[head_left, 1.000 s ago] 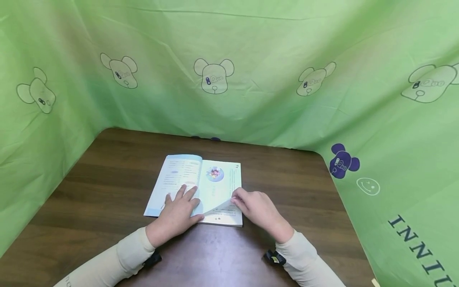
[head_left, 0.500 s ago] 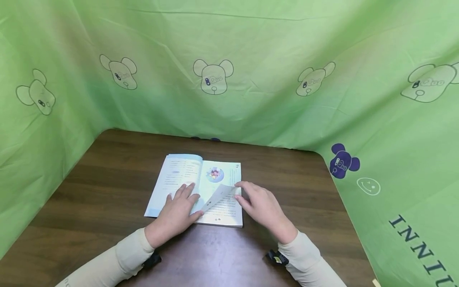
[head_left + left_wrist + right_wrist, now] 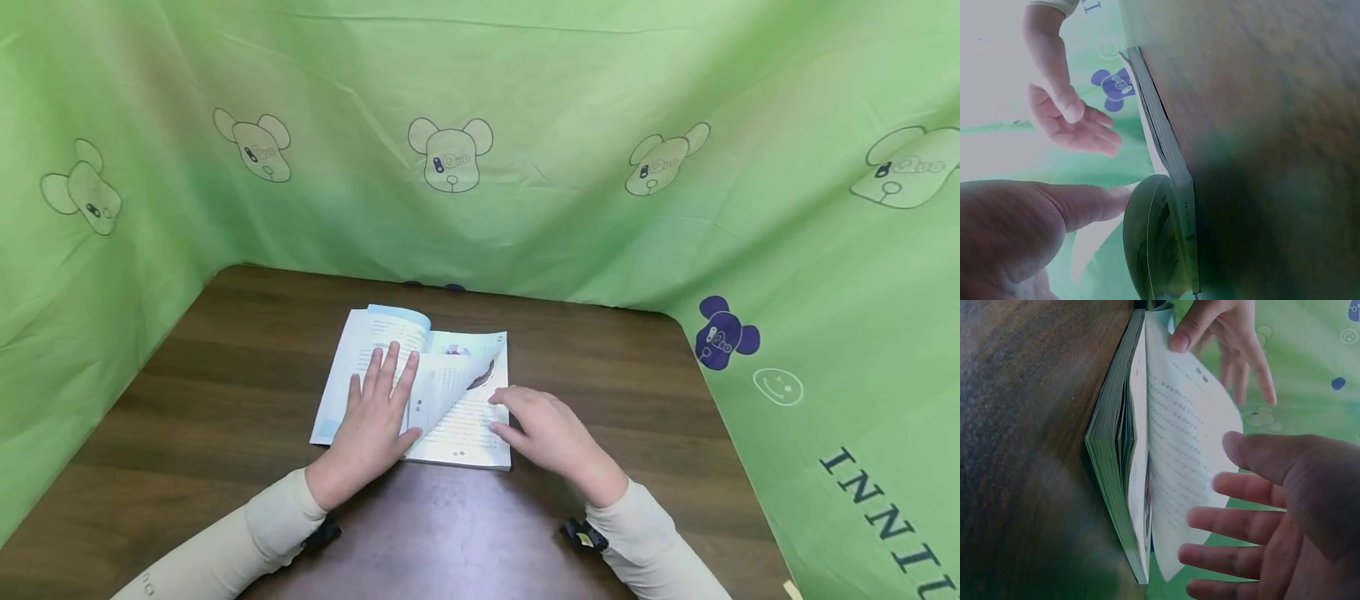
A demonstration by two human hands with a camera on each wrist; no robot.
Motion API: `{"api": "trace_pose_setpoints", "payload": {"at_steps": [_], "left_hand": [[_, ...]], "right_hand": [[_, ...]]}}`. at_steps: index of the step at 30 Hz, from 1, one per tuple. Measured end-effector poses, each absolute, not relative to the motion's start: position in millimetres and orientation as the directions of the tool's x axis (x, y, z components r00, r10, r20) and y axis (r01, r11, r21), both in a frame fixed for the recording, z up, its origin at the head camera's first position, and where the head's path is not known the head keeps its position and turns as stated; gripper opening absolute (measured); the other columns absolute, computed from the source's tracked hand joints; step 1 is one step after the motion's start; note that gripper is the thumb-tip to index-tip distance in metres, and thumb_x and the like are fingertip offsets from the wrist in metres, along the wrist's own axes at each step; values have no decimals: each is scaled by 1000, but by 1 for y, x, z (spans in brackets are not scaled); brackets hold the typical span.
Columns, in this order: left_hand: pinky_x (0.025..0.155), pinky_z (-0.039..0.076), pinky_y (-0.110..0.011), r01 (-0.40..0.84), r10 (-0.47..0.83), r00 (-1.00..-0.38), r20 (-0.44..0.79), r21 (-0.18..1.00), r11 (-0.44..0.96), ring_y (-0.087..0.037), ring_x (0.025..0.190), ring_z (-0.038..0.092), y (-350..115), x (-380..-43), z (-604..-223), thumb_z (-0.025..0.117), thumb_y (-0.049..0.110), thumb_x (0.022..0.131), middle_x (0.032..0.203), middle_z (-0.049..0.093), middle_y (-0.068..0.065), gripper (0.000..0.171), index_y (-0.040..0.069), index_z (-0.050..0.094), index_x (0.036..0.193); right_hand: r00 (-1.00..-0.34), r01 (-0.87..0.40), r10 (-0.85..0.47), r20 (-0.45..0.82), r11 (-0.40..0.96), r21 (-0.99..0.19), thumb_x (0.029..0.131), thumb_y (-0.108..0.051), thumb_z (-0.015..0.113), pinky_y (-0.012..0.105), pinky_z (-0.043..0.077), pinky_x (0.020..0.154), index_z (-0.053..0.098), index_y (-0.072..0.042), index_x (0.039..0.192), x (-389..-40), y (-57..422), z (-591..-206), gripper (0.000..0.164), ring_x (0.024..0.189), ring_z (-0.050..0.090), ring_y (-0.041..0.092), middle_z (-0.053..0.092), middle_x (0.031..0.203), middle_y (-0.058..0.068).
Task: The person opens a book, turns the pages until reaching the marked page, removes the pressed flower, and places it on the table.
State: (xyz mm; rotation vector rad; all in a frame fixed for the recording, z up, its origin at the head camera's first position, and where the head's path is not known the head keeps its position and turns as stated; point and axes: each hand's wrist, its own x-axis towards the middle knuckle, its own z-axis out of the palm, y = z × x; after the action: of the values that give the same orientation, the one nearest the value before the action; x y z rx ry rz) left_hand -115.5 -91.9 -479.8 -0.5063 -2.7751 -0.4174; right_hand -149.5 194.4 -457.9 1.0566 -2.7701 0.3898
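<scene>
An open paperback book [image 3: 461,442] lies on the wooden table, its right-hand stack thick in the right wrist view. One printed page [image 3: 438,385] is lifted off that stack and curls over toward the left. My left hand [image 3: 366,421] is spread over the left-hand pages, fingers straight. Its thumb touches the lower part of the lifted page near the spine, as the right wrist view shows. My right hand [image 3: 555,433] is beside the book's right edge, fingers loosely bent and apart, holding nothing. In the right wrist view its fingertips [image 3: 1200,515] overlap the turned page.
The brown wooden table [image 3: 225,350] reaches out around the book on every side. A green curtain [image 3: 525,225] printed with bear heads hangs behind it and along both sides. Black wrist straps [image 3: 583,533] show below the pale sleeves.
The page has left the right hand and swung up and leftward over the spread. My left hand has moved slightly up, its fingers straighter. My right hand's fingers have come apart.
</scene>
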Motion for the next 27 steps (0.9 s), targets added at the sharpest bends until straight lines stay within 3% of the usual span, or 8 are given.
{"api": "trace_pose_setpoints", "payload": {"at_steps": [4, 9, 13, 20, 27], "left_hand": [[114, 12, -77, 413, 335, -877, 344, 185, 892, -45, 157, 2, -94, -116, -478, 90, 24, 76, 172, 4, -18, 113, 15, 20, 165], [117, 0, -74, 464, 412, -863, 294, 134, 876, -41, 158, -4, -94, -117, -478, 75, 12, 82, 173, 3, -14, 96, 20, 26, 164], [118, 3, -72, 514, 479, -836, 269, 78, 854, -39, 159, -1, -95, -117, -480, 68, 7, 82, 173, 7, -10, 90, 22, 30, 163], [119, 8, -70, 566, 543, -817, 196, 87, 820, -40, 158, 2, -95, -116, -481, 72, 6, 79, 173, 11, -7, 92, 20, 34, 162], [118, 15, -71, 559, 549, -829, 107, 127, 819, -42, 157, 14, -94, -116, -479, 68, 5, 85, 171, 20, -7, 79, 20, 42, 158]], "right_hand": [[-697, -717, -698, 163, 675, -176, 93, -35, 76, 51, 48, 107, 68, -8, 125, -148, 194, -459, 43, 126, 63, 31, 69, 130, 13], [-689, -718, -723, 62, 667, -200, 91, -40, 76, 60, 39, 112, 64, -8, 135, -145, 193, -462, 55, 136, 54, 41, 59, 144, 21], [-696, -697, -718, -17, 681, -222, 89, -47, 76, 61, 31, 117, 59, -11, 142, -143, 194, -464, 66, 143, 44, 44, 49, 154, 21], [-681, -707, -730, -59, 676, -206, 84, -59, 76, 61, 25, 120, 54, -13, 149, -142, 194, -469, 83, 149, 35, 43, 40, 161, 18], [-667, -719, -741, -78, 668, -193, 83, -59, 77, 62, 25, 120, 53, -11, 149, -141, 193, -469, 85, 149, 35, 44, 41, 160, 19]]}}
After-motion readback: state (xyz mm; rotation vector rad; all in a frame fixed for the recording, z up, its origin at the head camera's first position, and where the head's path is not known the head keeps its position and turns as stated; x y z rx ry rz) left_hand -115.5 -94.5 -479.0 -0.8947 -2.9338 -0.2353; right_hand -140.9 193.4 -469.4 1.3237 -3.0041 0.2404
